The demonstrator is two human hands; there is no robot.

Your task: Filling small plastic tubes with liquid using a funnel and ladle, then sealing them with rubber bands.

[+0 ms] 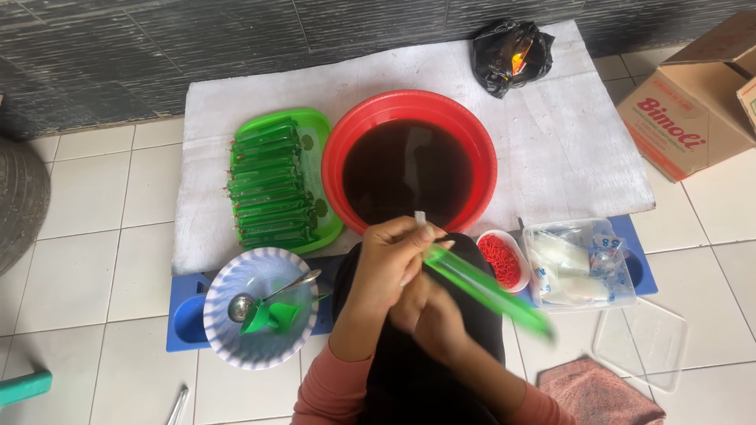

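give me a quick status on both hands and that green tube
Left hand pinching top of long green plastic tube. Right hand gripping it lower down, tube tilted over lap. Red round basin of dark liquid just ahead; nothing blocking.

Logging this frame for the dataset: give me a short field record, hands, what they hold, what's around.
left hand: grips the top of a long green filled tube
right hand: under the left, on the same tube
in front: red basin of dark liquid
left of basin: green tray stacked with filled green tubes
near left: patterned bowl with ladle and green funnel
right: small dish of red bands, clear tub of plastic bags
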